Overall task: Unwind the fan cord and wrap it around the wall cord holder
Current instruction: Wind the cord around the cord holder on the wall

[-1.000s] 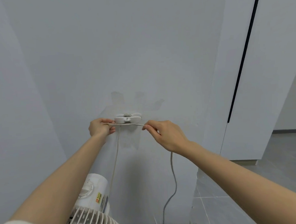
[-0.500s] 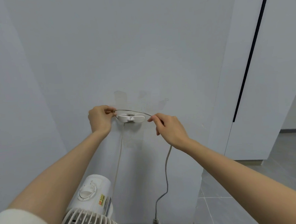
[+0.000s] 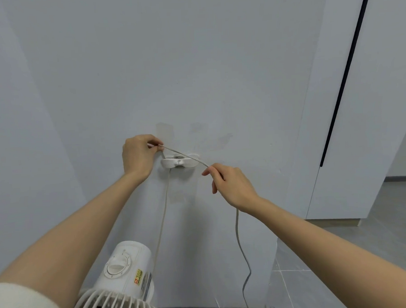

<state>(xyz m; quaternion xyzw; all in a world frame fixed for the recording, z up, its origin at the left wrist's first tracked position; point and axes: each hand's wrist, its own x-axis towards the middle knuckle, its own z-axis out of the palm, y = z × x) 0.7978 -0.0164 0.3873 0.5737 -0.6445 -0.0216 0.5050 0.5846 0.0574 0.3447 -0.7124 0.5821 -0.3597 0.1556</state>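
A white wall cord holder (image 3: 179,162) is stuck to the grey wall at chest height. The thin pale fan cord (image 3: 237,232) runs taut and slanting across the holder's front. My left hand (image 3: 138,155) pinches the cord just above and left of the holder. My right hand (image 3: 229,184) pinches it lower, to the right of the holder. One stretch of cord drops from the holder's left side to the white fan (image 3: 123,273) below. The other stretch hangs from my right hand to the floor.
The fan's ribbed grille (image 3: 116,306) and dial sit at the bottom left, close to the wall. A white cabinet (image 3: 368,98) with a black vertical strip stands to the right. Grey floor tiles (image 3: 305,287) lie at the lower right.
My right hand has dropped lower and further right, pulling the cord from above the holder into a slant across its front. My left hand has stayed put above the holder's left end.
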